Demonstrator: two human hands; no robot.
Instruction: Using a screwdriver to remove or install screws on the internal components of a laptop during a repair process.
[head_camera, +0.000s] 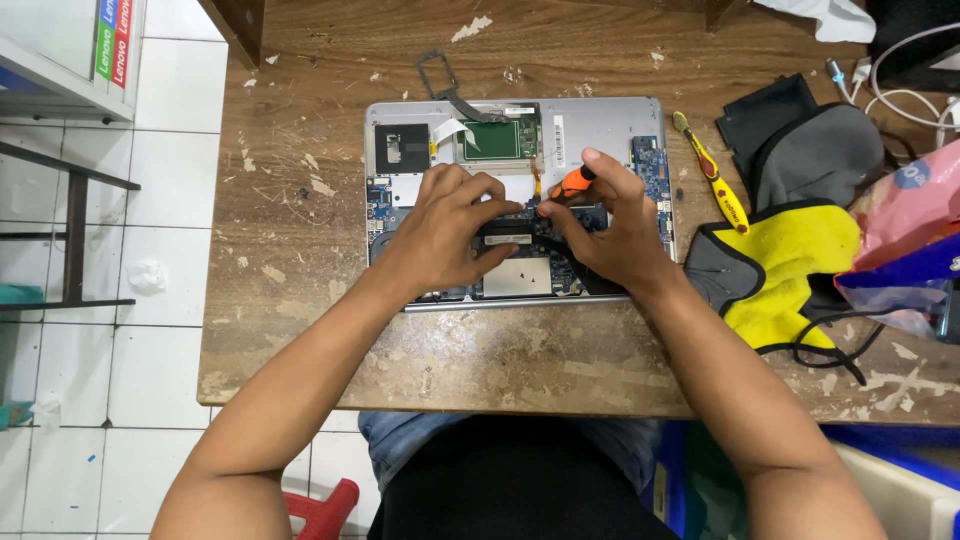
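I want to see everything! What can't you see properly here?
- Head view: the screwdriver tip is hidden by the right hand.
- Head view: the laptop middle is covered by the left hand and right hand.
- Head view: the pink bag is cut off by the right edge.
- Head view: the laptop's screws are too small.

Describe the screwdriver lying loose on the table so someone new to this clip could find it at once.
Start at the opened laptop in the middle of the wooden table. Just off its right edge, before the yellow-and-grey cloth, lies the screwdriver, slanting down to the right. Its handle is yellow and red, and no hand touches it, unlike the orange-handled one in the right hand.
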